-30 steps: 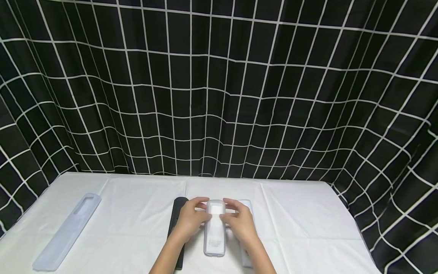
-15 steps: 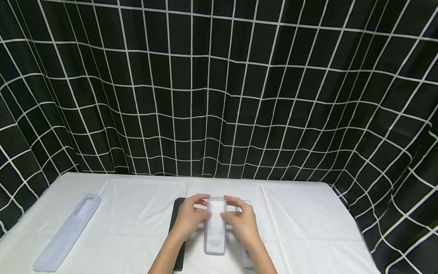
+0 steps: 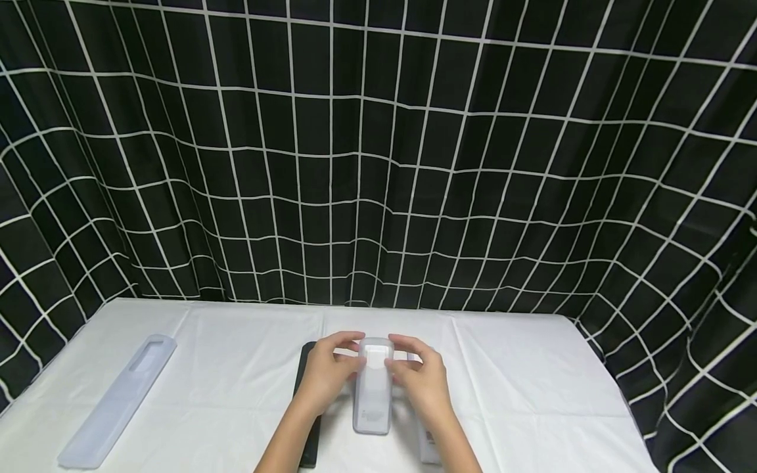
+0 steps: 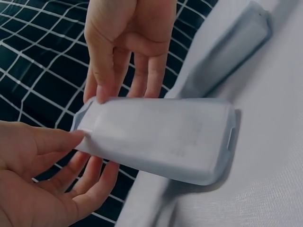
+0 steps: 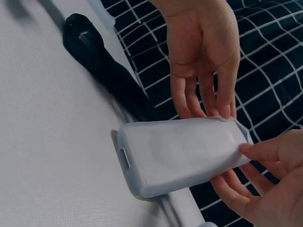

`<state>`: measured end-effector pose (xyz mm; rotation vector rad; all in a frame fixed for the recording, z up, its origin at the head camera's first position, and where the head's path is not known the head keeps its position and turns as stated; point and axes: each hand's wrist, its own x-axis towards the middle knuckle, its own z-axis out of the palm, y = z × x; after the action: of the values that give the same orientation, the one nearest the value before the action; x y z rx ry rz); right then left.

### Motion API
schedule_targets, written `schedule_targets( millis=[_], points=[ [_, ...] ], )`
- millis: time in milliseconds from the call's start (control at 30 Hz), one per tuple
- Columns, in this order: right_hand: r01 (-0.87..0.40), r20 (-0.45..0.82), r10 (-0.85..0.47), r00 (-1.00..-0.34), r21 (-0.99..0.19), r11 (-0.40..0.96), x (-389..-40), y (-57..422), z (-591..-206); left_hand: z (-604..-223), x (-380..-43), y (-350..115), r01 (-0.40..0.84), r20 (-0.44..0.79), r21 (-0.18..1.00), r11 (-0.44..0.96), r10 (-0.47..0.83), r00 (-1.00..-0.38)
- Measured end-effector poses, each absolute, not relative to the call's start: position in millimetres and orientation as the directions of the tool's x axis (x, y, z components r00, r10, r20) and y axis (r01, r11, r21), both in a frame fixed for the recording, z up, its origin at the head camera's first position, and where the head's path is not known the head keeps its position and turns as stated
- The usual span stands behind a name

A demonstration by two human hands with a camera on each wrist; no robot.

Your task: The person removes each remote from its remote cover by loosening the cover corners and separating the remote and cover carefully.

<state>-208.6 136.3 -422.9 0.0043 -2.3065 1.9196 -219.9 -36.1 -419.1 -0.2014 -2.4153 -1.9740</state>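
Pinching translucent sleeve (image 3: 374, 397) around white remote control (image 3: 375, 357) with left hand (image 3: 325, 369), right hand (image 3: 422, 377); apparently seating fit, next calling for even tug.

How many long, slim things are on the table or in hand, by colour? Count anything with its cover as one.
Black: 1 (black bar)
Pale: 3 (held cased device, pale sleeve, partly hidden pale bar)
Total: 4
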Motion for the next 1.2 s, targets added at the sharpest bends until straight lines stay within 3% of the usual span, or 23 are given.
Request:
schedule_targets(
  millis=[1200],
  points=[
    [-0.145,0.161,0.076,-0.984,-0.971,0.19,-196.5,135.8,-396.1,-400.4,-213.6,-34.7,0.185,0.177,0.98,0.073,0.096,-0.979]
  ],
)
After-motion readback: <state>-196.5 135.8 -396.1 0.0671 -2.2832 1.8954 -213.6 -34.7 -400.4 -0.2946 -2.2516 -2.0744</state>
